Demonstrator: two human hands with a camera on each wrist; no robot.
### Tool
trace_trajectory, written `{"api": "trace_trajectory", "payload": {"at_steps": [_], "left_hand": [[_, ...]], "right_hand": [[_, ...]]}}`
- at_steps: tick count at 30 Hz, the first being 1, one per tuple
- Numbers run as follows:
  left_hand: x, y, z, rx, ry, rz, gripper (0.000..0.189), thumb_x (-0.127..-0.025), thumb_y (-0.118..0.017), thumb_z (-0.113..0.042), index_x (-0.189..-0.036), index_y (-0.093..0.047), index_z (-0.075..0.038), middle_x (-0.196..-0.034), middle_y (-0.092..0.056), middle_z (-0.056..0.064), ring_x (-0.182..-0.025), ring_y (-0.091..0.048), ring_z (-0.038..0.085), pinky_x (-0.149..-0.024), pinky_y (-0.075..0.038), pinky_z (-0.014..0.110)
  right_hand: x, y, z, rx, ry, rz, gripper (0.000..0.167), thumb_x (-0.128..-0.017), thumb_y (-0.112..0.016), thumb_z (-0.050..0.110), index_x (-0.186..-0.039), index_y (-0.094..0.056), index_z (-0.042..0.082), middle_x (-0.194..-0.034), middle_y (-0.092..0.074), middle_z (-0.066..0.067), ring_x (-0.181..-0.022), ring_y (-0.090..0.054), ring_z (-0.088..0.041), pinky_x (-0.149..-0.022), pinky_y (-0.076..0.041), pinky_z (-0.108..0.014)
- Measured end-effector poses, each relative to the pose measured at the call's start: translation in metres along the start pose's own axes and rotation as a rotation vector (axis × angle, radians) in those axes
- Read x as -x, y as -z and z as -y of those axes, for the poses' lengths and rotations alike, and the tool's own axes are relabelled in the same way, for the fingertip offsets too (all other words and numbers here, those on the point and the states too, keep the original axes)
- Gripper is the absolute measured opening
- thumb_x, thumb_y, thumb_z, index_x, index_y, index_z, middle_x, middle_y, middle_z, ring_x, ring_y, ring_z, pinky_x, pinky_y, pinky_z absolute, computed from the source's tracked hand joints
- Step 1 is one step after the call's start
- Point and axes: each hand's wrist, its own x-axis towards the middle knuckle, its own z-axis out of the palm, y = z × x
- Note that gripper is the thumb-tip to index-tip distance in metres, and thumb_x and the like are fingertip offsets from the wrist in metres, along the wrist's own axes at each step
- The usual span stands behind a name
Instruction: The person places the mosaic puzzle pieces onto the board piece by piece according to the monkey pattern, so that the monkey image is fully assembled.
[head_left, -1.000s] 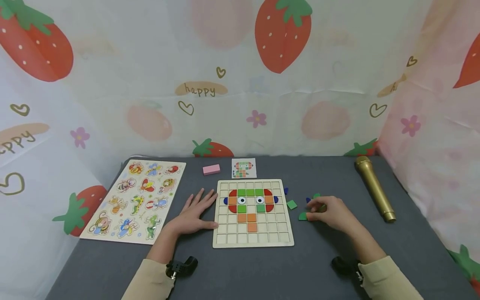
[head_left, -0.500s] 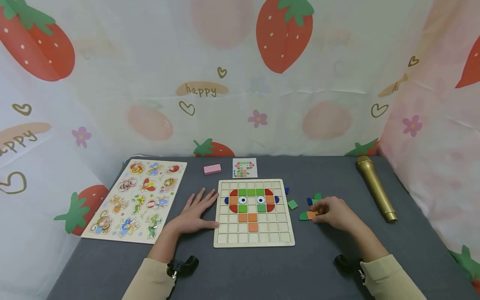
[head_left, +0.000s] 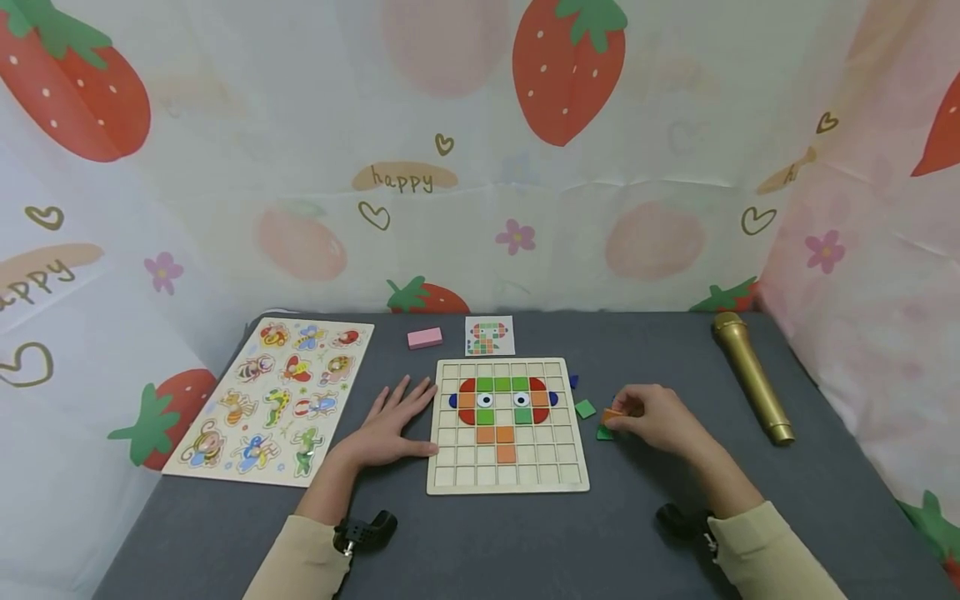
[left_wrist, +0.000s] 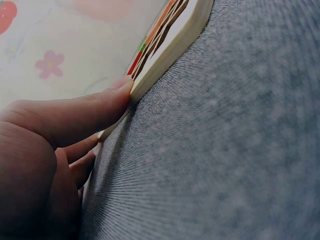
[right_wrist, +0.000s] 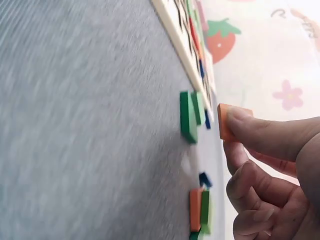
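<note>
An orange square tile [right_wrist: 225, 120] is pinched between the thumb and fingers of my right hand [head_left: 656, 417], held up off the table in the right wrist view. Beneath it in the head view lies a green tile [head_left: 604, 433] with a rounded corner. The wooden grid board [head_left: 457, 479] lies left of that hand, with red, green, orange and blue tiles and two eye tiles in its upper and middle cells. My left hand [head_left: 382, 429] lies spread on the table, its thumb and fingertips touching the board's left edge.
A green square tile [head_left: 585, 409] and a blue piece [head_left: 573, 382] lie right of the board. Behind it are a small picture card [head_left: 490, 336] and a pink block [head_left: 424, 337]. An insect-picture board [head_left: 255, 408] lies left, a gold microphone [head_left: 752, 379] right.
My right hand has picked up the orange tile from the table and moved slightly left with it, toward the board. My left hand has stayed in place.
</note>
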Motion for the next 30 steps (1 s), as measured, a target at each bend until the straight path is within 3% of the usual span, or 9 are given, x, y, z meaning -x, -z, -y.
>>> {"api": "trace_trajectory", "payload": {"at_steps": [16, 21, 30], "left_hand": [[0.0, -0.002, -0.002, 0.018, -0.002, -0.004, 0.1, -0.086, -0.074, -0.055, -0.163, -0.022, -0.019, -0.171, -0.012, 0.004, -0.157, 0.007, 0.034, -0.123, 0.009, 0.058], [0.0, -0.001, -0.002, 0.009, 0.005, -0.004, 0.1, -0.086, -0.073, -0.057, -0.163, -0.022, -0.019, -0.171, -0.012, 0.003, -0.158, 0.007, 0.033, -0.124, 0.008, 0.057], [0.0, -0.001, -0.002, 0.017, 0.012, -0.008, 0.1, -0.086, -0.074, -0.055, -0.163, -0.023, -0.019, -0.171, -0.013, 0.004, -0.158, 0.006, 0.034, -0.124, 0.008, 0.058]], "right_hand": [[-0.013, -0.02, 0.034, -0.065, 0.041, 0.004, 0.012, -0.094, -0.074, 0.021, -0.101, -0.076, 0.012, -0.088, -0.071, 0.002, -0.077, -0.061, -0.013, -0.066, -0.051, -0.03], [-0.015, -0.028, 0.044, -0.088, 0.082, 0.018, 0.012, -0.094, -0.073, 0.02, -0.1, -0.076, 0.011, -0.086, -0.071, 0.002, -0.073, -0.059, -0.012, -0.063, -0.05, -0.029], [-0.018, -0.04, 0.06, -0.134, 0.069, 0.068, 0.007, -0.093, -0.074, 0.018, -0.096, -0.076, 0.013, -0.082, -0.069, 0.001, -0.071, -0.058, -0.012, -0.061, -0.049, -0.027]]}}
